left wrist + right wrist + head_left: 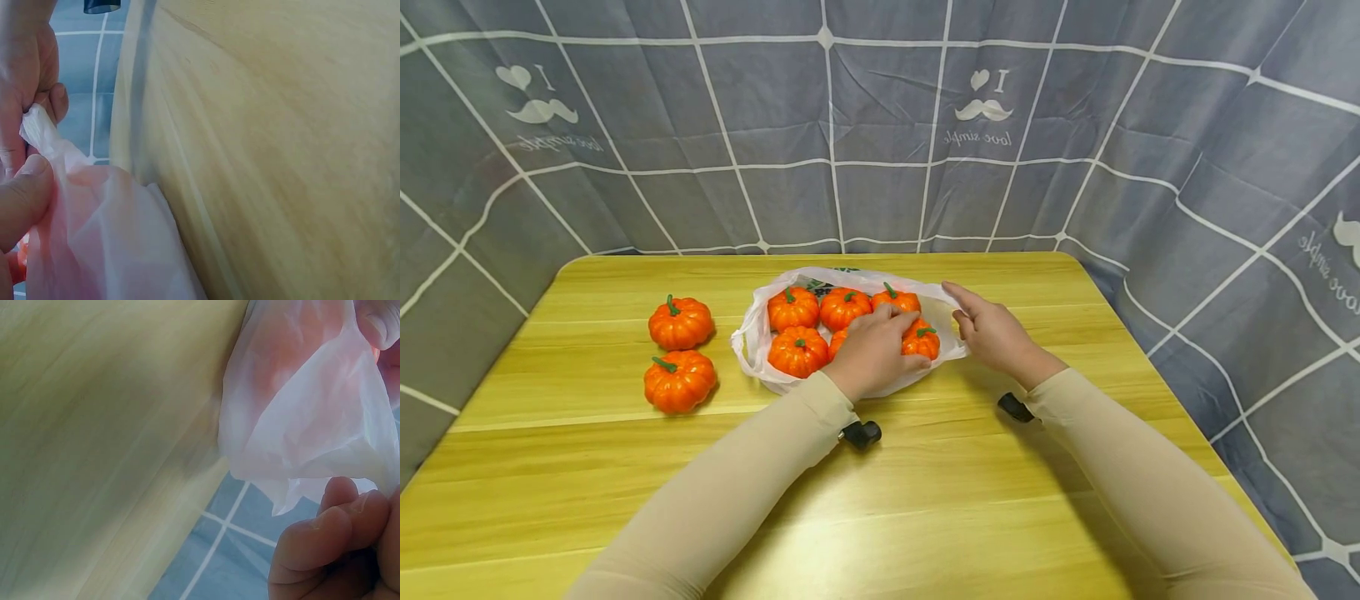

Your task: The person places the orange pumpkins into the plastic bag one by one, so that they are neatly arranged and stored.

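A white plastic bag (748, 325) lies with its mouth wide on the table, several orange toy pumpkins (798, 351) with green stems inside. My left hand (880, 346) reaches over the bag's front rim, its fingers and thumb around a small pumpkin (922, 342) on the right. In the left wrist view, the left thumb (28, 197) lies against the bag's thin plastic (112, 231). At the right end of the bag, my right hand (996, 333) holds the rim. Its curled fingers (312, 540) show below the plastic in the right wrist view. The left palm hides part of another pumpkin.
Two more pumpkins, one behind (681, 323) and one in front (679, 382), sit on the wooden table (925, 500) left of the bag. A grey curtain (880, 108) with white lines hangs behind the table and along its sides.
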`<state>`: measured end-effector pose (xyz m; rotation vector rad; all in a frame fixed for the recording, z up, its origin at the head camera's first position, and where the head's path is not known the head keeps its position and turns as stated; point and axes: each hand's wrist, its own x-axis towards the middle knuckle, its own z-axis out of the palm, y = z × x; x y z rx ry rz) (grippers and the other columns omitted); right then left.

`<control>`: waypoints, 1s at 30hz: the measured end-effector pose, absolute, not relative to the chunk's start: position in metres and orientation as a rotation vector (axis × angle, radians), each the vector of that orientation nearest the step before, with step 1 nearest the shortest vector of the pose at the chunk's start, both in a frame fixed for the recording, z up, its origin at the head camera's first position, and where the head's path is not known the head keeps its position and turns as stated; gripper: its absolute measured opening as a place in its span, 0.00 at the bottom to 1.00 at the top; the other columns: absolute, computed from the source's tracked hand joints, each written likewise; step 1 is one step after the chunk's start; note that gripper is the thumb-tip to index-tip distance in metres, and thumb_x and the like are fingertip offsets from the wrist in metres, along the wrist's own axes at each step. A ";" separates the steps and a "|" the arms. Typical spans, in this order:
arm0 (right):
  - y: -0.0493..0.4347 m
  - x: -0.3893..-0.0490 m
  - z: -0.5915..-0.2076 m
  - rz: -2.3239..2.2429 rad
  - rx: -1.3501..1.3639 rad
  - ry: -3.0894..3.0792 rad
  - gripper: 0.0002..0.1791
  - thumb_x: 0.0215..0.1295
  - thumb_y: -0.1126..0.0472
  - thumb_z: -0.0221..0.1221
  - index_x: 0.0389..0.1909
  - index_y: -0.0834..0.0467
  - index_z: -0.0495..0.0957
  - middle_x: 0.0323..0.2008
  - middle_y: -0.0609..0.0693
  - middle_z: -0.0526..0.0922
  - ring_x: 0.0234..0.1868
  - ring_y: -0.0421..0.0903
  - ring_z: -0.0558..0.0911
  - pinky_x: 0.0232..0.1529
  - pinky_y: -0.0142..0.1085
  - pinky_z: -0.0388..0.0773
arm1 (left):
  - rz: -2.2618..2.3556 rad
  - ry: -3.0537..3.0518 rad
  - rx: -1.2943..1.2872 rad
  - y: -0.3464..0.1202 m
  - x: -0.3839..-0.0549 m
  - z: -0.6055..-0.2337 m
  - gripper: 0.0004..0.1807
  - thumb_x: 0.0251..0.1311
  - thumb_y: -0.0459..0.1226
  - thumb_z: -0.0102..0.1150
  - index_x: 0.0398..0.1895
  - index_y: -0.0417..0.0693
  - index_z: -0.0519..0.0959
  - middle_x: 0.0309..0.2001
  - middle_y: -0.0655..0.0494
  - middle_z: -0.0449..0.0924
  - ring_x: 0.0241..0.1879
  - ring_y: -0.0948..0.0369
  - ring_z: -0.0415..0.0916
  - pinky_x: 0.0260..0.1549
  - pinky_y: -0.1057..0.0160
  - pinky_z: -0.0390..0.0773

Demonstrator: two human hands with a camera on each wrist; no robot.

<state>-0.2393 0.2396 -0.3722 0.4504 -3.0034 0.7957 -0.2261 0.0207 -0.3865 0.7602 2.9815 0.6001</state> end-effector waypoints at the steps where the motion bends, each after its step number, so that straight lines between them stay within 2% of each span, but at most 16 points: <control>1: 0.240 -0.239 -0.372 0.799 0.448 -3.004 0.30 0.83 0.61 0.49 0.83 0.51 0.60 0.20 0.51 0.75 0.18 0.44 0.67 0.25 0.37 0.69 | 0.597 2.974 0.759 0.020 -0.226 -0.386 0.43 0.66 0.60 0.66 0.79 0.51 0.69 0.69 0.44 0.75 0.70 0.51 0.70 0.75 0.46 0.64; 8: 0.242 -0.239 -0.373 0.807 0.440 -3.014 0.31 0.83 0.61 0.48 0.83 0.50 0.60 0.18 0.49 0.72 0.17 0.44 0.67 0.25 0.37 0.68 | 0.547 2.921 0.770 0.017 -0.226 -0.383 0.39 0.73 0.56 0.57 0.81 0.48 0.65 0.77 0.45 0.69 0.77 0.48 0.66 0.77 0.44 0.60; 13: 0.243 -0.240 -0.374 0.804 0.437 -3.027 0.31 0.83 0.60 0.48 0.83 0.50 0.59 0.21 0.51 0.75 0.19 0.44 0.68 0.26 0.36 0.69 | 0.556 2.864 0.776 0.014 -0.225 -0.377 0.38 0.71 0.49 0.55 0.81 0.46 0.65 0.79 0.46 0.66 0.78 0.48 0.64 0.76 0.44 0.61; 21: 0.245 -0.241 -0.378 0.774 0.452 -3.034 0.31 0.83 0.60 0.49 0.83 0.50 0.59 0.19 0.49 0.74 0.18 0.44 0.69 0.24 0.37 0.69 | 0.642 2.841 0.771 0.008 -0.229 -0.376 0.36 0.73 0.53 0.59 0.78 0.45 0.69 0.76 0.47 0.72 0.76 0.49 0.68 0.79 0.48 0.62; 25: 0.246 -0.241 -0.379 0.769 0.456 -3.035 0.31 0.83 0.60 0.50 0.83 0.49 0.59 0.19 0.48 0.72 0.18 0.43 0.68 0.24 0.36 0.69 | 0.624 2.846 0.793 0.006 -0.232 -0.377 0.34 0.75 0.51 0.58 0.76 0.44 0.71 0.74 0.46 0.74 0.75 0.49 0.69 0.78 0.48 0.64; 30: 0.246 -0.241 -0.381 0.764 0.458 -3.027 0.31 0.82 0.61 0.50 0.83 0.50 0.60 0.20 0.48 0.73 0.19 0.43 0.68 0.25 0.36 0.68 | 0.622 2.825 0.783 0.006 -0.233 -0.376 0.30 0.73 0.43 0.55 0.77 0.45 0.71 0.75 0.48 0.73 0.76 0.49 0.69 0.78 0.50 0.65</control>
